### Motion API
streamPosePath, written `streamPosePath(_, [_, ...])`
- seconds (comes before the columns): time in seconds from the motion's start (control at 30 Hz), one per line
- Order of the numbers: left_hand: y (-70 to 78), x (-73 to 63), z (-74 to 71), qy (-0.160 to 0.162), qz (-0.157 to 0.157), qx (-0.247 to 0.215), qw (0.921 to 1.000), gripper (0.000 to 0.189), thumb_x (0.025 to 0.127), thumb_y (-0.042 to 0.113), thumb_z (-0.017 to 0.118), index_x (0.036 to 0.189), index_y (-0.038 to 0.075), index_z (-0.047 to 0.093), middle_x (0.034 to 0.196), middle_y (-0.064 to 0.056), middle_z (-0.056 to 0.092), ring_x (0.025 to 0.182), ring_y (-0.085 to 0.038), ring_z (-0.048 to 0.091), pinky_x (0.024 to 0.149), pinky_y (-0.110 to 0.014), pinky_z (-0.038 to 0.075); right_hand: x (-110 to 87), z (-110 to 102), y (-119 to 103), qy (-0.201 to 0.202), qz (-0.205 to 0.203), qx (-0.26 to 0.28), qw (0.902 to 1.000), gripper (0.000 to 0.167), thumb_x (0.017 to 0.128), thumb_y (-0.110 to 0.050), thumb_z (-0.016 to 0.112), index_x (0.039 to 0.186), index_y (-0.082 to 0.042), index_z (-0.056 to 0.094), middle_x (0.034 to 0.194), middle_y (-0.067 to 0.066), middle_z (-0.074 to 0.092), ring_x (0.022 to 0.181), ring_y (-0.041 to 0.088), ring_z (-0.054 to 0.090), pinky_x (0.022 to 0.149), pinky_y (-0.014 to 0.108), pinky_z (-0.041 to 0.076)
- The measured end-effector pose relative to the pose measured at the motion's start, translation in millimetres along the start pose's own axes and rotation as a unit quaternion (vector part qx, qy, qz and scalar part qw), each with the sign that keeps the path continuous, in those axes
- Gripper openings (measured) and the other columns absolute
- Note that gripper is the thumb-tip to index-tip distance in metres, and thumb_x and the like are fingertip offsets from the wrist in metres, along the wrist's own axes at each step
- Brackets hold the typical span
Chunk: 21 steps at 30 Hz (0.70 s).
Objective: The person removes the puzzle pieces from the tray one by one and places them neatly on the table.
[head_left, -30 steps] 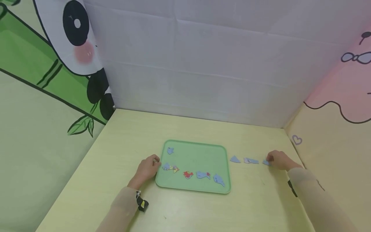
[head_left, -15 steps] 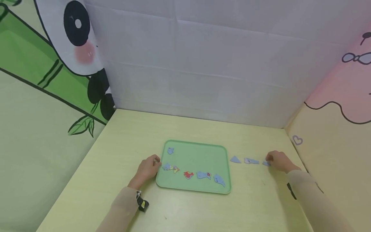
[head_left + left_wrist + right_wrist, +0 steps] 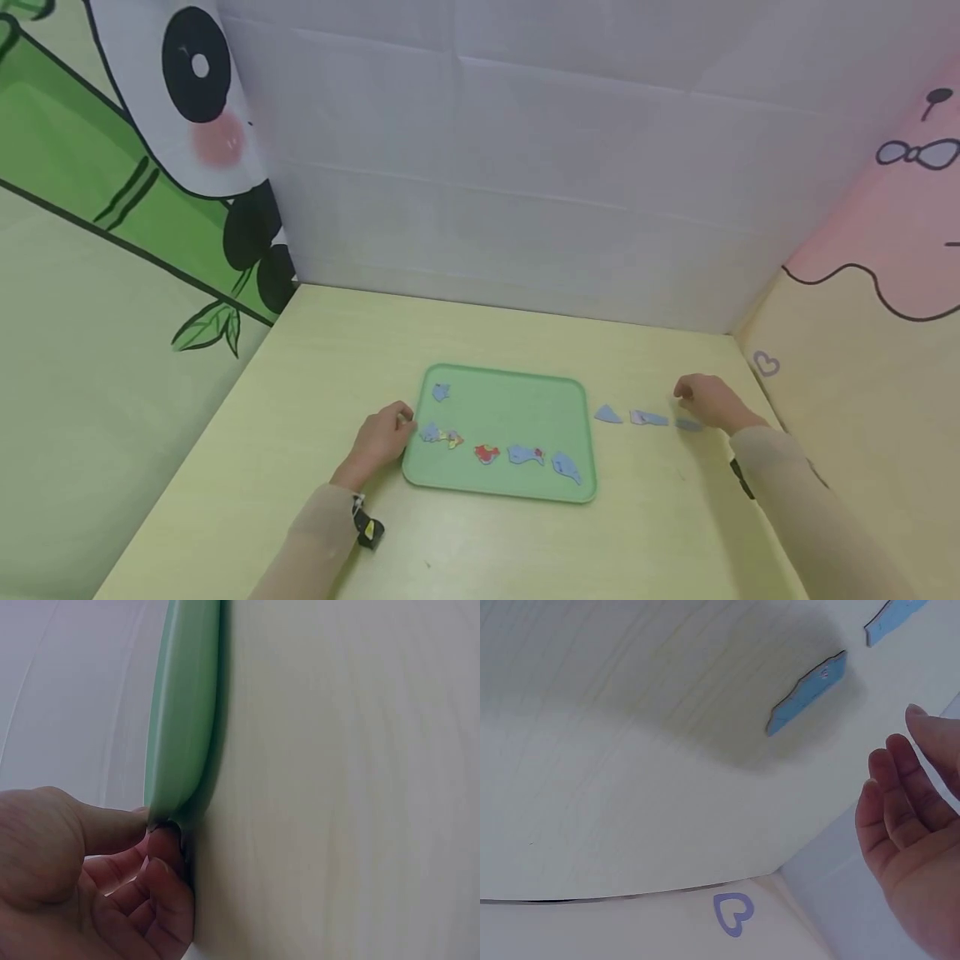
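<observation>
At the green tray [image 3: 502,396], the left hand [image 3: 381,435] pinched the left rim [image 3: 180,727] between thumb and fingers. Above the counter [image 3: 637,508], the right hand [image 3: 711,402] hung, fingers loosely curved, near a flat blue piece [image 3: 688,425].

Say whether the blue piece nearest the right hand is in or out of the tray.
Out: the blue piece lies on the table, well right of the green tray.
</observation>
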State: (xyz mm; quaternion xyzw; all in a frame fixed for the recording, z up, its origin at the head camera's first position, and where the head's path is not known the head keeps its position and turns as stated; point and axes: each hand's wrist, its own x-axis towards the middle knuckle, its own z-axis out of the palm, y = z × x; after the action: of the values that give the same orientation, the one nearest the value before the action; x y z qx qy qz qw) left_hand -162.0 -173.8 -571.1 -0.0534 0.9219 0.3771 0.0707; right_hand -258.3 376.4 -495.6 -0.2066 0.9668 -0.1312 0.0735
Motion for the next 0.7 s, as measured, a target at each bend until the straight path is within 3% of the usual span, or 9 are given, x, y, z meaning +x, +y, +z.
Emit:
streamPosePath(0.2, [0.2, 1.2, 2.3, 0.004, 0.004, 0.008, 1.0000, 0.021, 0.095, 0.019, 0.056, 0.108, 0.003, 0.059, 0.076, -0.004, 0.056, 0.064, -0.018, 0.051, 0.058, -0.032, 0.042, 13.7, 1, -26, -0.010, -0.001, -0.010, 0.9999, 0.013, 0.087, -0.002, 0.065, 0.099, 0.003, 0.064, 0.091, 0.011, 0.064, 0.086, 0.032, 0.060, 0.076, 0.048, 0.047])
streamPosePath(0.5, [0.0, -0.1, 2.8, 0.007, 0.001, 0.002, 1.0000, 0.019, 0.096, 0.018, 0.056, 0.107, 0.004, 0.059, 0.075, -0.004, 0.055, 0.063, -0.018, 0.051, 0.057, -0.032, 0.042, 42.3, 11, -84, 0.003, -0.052, -0.042, 0.9978, 0.017, 0.087, -0.004, 0.067, 0.102, 0.003, 0.063, 0.092, 0.011, 0.062, 0.087, 0.030, 0.059, 0.078, 0.045, 0.047])
streamPosePath(0.7, [-0.3, 1.2, 3.7, 0.008, 0.006, 0.006, 0.9999, 0.019, 0.096, 0.019, 0.055, 0.107, 0.004, 0.059, 0.074, -0.004, 0.055, 0.063, -0.018, 0.050, 0.057, -0.032, 0.041, 66.0, 24, -123, 0.011, -0.055, -0.044, 0.9975, 0.019, 0.088, -0.010, 0.068, 0.104, 0.000, 0.063, 0.094, 0.009, 0.061, 0.088, 0.027, 0.059, 0.079, 0.043, 0.047])
